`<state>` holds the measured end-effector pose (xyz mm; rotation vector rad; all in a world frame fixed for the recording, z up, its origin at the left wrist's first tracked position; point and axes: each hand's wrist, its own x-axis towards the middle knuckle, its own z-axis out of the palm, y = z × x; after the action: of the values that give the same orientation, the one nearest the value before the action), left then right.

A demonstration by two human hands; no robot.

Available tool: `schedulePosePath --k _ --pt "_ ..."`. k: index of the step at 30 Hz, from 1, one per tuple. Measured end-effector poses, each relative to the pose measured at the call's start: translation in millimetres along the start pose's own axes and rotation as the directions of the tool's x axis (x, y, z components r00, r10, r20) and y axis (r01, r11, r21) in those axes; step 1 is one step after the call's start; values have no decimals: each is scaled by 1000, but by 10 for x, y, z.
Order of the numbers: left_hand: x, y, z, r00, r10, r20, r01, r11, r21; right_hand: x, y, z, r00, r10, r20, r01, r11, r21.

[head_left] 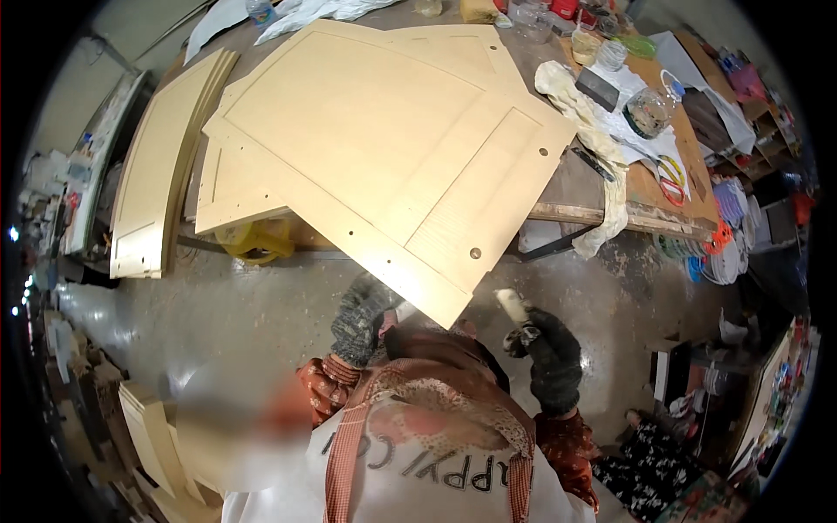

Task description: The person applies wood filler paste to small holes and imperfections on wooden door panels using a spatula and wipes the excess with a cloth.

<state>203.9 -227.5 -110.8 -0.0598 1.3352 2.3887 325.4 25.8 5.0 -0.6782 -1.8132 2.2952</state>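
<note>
A large cream panel [366, 131] with recessed borders and small holes lies over other cream panels on the table, its near corner jutting past the edge toward me. My right hand [551, 353], in a dark glove, is closed around a short pale stick-like piece [512, 305], held apart from the panel at its right. On the other side, my left hand [356, 322], in a grey mottled glove, is close to the panel's lower left edge. Its fingers are blurred and partly hidden, so whether it grips anything is unclear. Something whitish [404, 310] shows between that hand and the panel.
Curved cream panels [166, 166] stand at the table's left. On the right side are a dark block [598, 89], a clear jar [648, 113], red-and-yellow scissors [671, 181] and a crumpled cream cloth [615, 205]. A yellow item [257, 242] sits beneath the table. More panels [153, 431] lean behind me at left.
</note>
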Motion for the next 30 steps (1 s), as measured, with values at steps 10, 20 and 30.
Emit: schedulePosePath --k 10,20,30 --pt "54 188 926 966 11 -258 -27 998 -57 442 378 -322 736 -423 529 663 610 -435" --pt "208 270 941 973 2 -232 -43 985 -170 320 298 16 876 -289 386 465 717 -519" --pt "89 637 472 984 -22 -177 24 1000 7 144 265 155 887 -272 374 455 656 -602"
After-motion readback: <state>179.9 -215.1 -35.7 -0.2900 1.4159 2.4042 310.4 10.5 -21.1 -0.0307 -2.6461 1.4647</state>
